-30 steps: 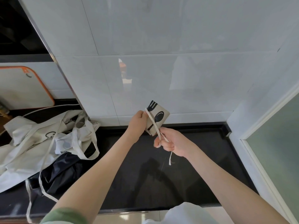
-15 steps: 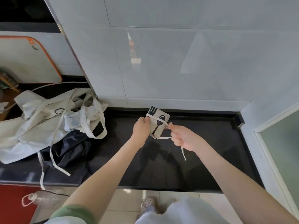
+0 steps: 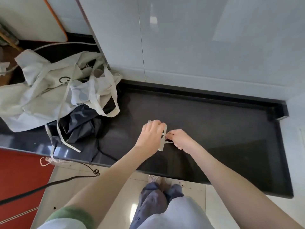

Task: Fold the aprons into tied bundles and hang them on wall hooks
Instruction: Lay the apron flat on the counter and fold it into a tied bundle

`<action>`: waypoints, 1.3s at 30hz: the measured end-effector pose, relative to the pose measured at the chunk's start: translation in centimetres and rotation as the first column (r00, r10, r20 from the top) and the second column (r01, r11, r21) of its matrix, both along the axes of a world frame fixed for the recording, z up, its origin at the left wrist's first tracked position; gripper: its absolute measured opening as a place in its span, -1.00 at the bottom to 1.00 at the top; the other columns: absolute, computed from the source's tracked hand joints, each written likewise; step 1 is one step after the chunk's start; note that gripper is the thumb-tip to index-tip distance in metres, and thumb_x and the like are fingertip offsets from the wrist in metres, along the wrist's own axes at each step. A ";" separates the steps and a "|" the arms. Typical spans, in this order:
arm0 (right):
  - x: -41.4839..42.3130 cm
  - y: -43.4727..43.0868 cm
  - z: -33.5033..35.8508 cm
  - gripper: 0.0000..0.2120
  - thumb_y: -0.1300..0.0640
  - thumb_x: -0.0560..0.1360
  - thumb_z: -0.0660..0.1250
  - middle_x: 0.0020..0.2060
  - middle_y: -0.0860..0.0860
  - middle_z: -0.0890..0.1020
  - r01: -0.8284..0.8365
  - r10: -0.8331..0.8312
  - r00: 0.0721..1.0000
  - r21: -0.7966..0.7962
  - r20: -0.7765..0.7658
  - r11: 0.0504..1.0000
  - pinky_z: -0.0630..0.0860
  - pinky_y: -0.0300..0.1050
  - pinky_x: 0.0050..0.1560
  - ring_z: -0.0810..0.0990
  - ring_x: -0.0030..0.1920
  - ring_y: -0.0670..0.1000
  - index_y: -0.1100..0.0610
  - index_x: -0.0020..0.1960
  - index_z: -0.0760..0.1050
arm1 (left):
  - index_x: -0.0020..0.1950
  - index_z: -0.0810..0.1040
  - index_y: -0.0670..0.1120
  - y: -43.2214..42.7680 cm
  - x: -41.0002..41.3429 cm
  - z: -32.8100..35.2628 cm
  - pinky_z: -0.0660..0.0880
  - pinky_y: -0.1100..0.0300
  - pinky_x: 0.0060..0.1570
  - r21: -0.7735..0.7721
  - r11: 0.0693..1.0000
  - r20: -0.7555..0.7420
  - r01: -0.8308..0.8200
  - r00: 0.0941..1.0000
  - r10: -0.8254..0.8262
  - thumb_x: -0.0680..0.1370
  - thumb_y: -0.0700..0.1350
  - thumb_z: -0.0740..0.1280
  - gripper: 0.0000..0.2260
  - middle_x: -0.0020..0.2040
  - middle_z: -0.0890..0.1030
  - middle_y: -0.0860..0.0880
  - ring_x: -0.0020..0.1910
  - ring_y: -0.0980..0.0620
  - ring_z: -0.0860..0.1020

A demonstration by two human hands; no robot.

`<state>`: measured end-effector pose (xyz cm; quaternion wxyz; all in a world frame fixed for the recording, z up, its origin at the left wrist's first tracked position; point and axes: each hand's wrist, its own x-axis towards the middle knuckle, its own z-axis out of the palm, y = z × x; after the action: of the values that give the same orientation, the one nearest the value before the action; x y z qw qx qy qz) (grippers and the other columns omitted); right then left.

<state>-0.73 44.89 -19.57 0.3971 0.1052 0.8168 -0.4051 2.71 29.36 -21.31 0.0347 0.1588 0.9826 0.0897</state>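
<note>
Bundle (image 3: 162,146) mostly behind left hand (image 3: 151,136) (print unseen)

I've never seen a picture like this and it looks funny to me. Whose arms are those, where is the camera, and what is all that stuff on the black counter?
There is no machine here: those are a person's two bare arms. The camera sits on the person's head and looks forward and down, so you see what they see, even their legs and shoes at the bottom. The left hand grips a small folded apron, mostly hidden behind the fingers. The right hand pinches a thin strap that runs to that bundle, as if tying it. Both hands are over the black counter. On the counter's left side lies a crumpled pile of pale aprons with long loose straps, and a dark cloth partly under it. Behind is a shiny tiled wall. No hooks show in this picture.
</note>
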 end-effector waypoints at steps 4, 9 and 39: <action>-0.9 0.0 -0.2 -0.81 0.12 0.60 0.20 -0.11 0.03 0.59 -0.202 0.218 0.969 0.138 -0.118 0.970 0.43 -0.16 -0.11 0.53 -0.12 0.00 0.13 -0.04 0.57 | 0.35 0.41 -0.10 1.2 -0.6 -1.1 0.35 0.09 0.25 0.270 0.963 0.265 -0.027 0.963 -0.048 0.57 -0.14 0.30 -0.66 0.23 0.44 -0.07 0.22 -0.08 0.38; -1.4 2.4 1.1 -0.80 0.04 0.62 0.21 -0.17 -0.07 0.52 -0.292 0.312 0.938 0.146 -0.148 0.945 0.33 -0.20 -0.20 0.47 -0.16 -0.07 0.12 -0.01 0.55 | -0.04 0.58 -0.15 0.2 -1.8 -1.5 0.29 0.32 0.04 0.558 0.783 0.423 -0.274 0.906 0.016 0.53 -0.25 0.35 -0.96 -0.05 0.44 0.00 -0.03 0.09 0.40; 0.5 0.8 3.1 -0.84 0.14 0.62 0.16 -0.04 -0.05 0.54 0.139 -0.191 0.963 -0.254 -0.190 0.957 0.42 -0.25 -0.11 0.50 -0.05 -0.11 0.04 0.15 0.46 | -0.29 0.51 -0.13 0.5 -2.4 0.2 0.34 0.36 -0.23 0.579 0.633 0.717 -0.514 0.691 -0.095 0.64 -0.12 0.22 -0.69 -0.30 0.49 -0.02 -0.30 0.12 0.42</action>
<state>-0.20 45.68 -16.43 0.2820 0.0810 0.7881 -0.5411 0.27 29.83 -21.11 0.3178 -0.0133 0.7798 0.5392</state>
